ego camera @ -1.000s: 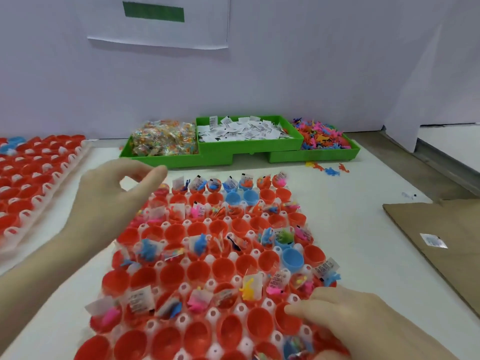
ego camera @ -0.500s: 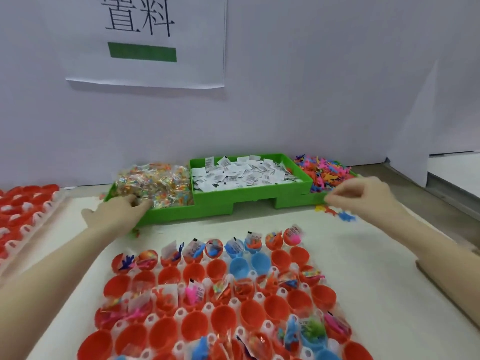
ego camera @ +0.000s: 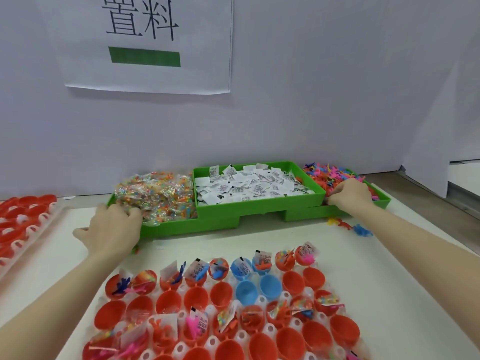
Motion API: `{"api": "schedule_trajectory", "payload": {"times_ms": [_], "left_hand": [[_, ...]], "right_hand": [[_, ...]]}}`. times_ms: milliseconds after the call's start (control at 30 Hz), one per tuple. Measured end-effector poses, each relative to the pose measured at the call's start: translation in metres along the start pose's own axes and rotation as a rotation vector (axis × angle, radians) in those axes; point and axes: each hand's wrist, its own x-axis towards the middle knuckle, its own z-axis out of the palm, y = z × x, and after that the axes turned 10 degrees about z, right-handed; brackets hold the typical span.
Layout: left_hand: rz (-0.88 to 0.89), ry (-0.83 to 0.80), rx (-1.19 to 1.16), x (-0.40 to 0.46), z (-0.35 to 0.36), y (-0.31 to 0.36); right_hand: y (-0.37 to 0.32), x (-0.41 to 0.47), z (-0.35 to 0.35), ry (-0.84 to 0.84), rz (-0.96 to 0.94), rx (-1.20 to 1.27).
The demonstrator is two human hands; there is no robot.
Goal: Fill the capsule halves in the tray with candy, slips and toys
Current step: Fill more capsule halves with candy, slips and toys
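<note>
I see the capsule tray point(ego camera: 213, 341) at the near edge of the white table point(ego camera: 389, 268), a clear sheet of round sockets seating mostly red capsule halves point(ego camera: 168, 302) with a few blue halves point(ego camera: 270, 283) in its far rows. The far row is filled: each cup holds a printed slip and a small coloured toy. The rows behind it are mixed, some cups bare, some stuffed. Its rows run left to right across my view and its long axis runs away from me toward the green bins, the near end cut off by the frame. Left hand point(ego camera: 111, 229) rests at the near left corner of the candy bin point(ego camera: 166, 227), fingers curled into the wrapped candy point(ego camera: 158, 198); I cannot tell whether it has pinched a packet. Right hand point(ego camera: 348, 194) sits on the rim of the toy bin point(ego camera: 381, 201), fingertips bunched into the toys point(ego camera: 327, 175); what they pinch is hidden. The slip bin point(ego camera: 259, 206) between them is heaped with white slips point(ego camera: 249, 185). Against half a second ago, both hands have moved from short of the bins into them, and the tray sits lower in view. Loose toys point(ego camera: 350, 227) lie on the table just before the toy bin. A second tray of red halves point(ego camera: 23, 222) sits at far left.
</note>
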Motion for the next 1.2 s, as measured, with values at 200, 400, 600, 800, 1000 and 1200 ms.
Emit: {"api": "schedule_trajectory", "payload": {"times_ms": [200, 400, 600, 800, 1000, 1200], "left_hand": [[0.047, 0.06, -0.062, -0.003, -0.012, 0.004], [0.139, 0.113, -0.131, -0.007, -0.029, 0.006], [0.28, 0.155, -0.129, -0.019, -0.038, 0.009], [0.248, 0.118, -0.238, -0.025, -0.044, 0.013], [0.296, 0.119, -0.31, -0.041, -0.054, 0.025], [0.332, 0.087, -0.49, -0.055, -0.063, 0.025]], "right_hand": [[0.004, -0.005, -0.001, 0.071, 0.051, 0.19], [0.007, -0.009, -0.002, 0.269, -0.024, 0.078], [-0.003, -0.011, -0.006, 0.295, -0.089, 0.419], [-0.037, -0.016, -0.013, 0.034, -0.164, 0.441], [-0.062, -0.031, -0.009, -0.048, -0.304, 0.235], [-0.055, -0.021, -0.012, -0.044, -0.322, 0.103]]}}
